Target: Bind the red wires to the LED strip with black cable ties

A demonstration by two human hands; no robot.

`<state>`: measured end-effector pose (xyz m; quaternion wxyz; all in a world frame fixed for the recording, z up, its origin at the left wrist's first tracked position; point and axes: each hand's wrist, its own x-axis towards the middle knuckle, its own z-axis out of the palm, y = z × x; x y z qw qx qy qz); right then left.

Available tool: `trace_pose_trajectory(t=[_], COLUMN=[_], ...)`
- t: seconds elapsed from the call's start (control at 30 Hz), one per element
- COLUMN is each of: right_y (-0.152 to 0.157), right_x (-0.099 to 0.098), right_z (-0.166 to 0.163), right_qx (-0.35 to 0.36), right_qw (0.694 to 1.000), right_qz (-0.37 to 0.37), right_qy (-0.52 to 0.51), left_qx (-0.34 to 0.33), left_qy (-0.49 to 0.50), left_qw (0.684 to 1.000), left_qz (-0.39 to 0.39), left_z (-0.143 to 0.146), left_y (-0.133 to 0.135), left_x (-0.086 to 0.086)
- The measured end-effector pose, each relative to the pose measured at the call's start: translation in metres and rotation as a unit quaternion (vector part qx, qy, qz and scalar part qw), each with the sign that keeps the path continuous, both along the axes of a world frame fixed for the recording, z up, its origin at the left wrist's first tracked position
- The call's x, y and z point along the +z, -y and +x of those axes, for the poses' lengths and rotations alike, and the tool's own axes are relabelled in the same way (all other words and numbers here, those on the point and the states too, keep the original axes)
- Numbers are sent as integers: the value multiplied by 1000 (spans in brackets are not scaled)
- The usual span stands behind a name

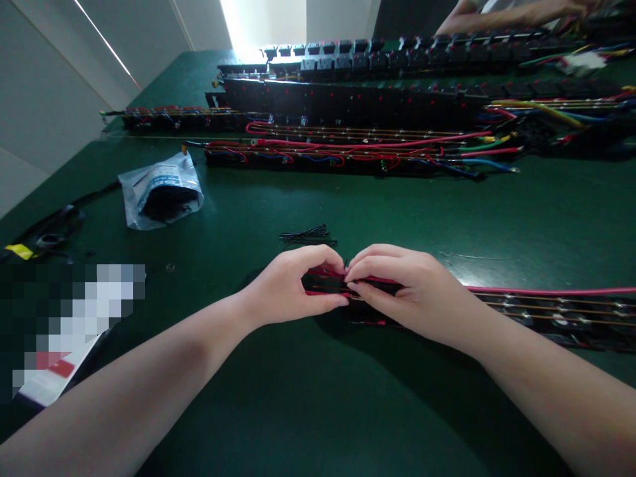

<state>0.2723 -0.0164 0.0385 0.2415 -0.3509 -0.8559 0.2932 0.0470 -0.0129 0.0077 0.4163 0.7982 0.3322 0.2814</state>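
A long black socket strip [556, 315] with red wires and copper bars lies on the green table [308, 411], running off to the right. My left hand [293, 288] and my right hand [402, 288] meet at its left end. Both are closed in a pinch, fingertips touching around the red wires there. What exactly sits between the fingertips is hidden. A small pile of black cable ties [308, 235] lies just beyond my hands.
A plastic bag of black ties [161, 192] lies at the left. Several more wired strips [348, 156] lie in rows across the far table. Another person's arm [501, 14] shows at the top right. A black tool with a cable [50, 235] sits at the left edge.
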Motion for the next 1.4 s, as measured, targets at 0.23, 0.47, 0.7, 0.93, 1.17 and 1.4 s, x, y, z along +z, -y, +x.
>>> trace_pose_trajectory(t=[0.23, 0.47, 0.7, 0.93, 1.17, 1.4], right_y=[1, 0, 0, 0, -1, 0], right_x=[0, -1, -2, 0, -2, -1], right_z=[-1, -1, -1, -1, -1, 0], right_qx=[-15, -15, -8, -6, -20, -17], right_qw=[1000, 1000, 1000, 1000, 1000, 1000], right_qz=[-2, -4, 0, -10, -4, -7], right_qy=[0, -7, -6, -1, -3, -3], left_qx=[55, 96, 186, 152, 111, 125], left_qy=[132, 114, 117, 23, 31, 79], left_qw=[973, 967, 954, 987, 993, 986], left_qz=[-183, -208, -205, -48, 11, -78], left_z=[3, 9, 19, 14, 10, 12], left_y=[0, 0, 13, 17, 13, 9], left_x=[-2, 4, 4, 0, -4, -5])
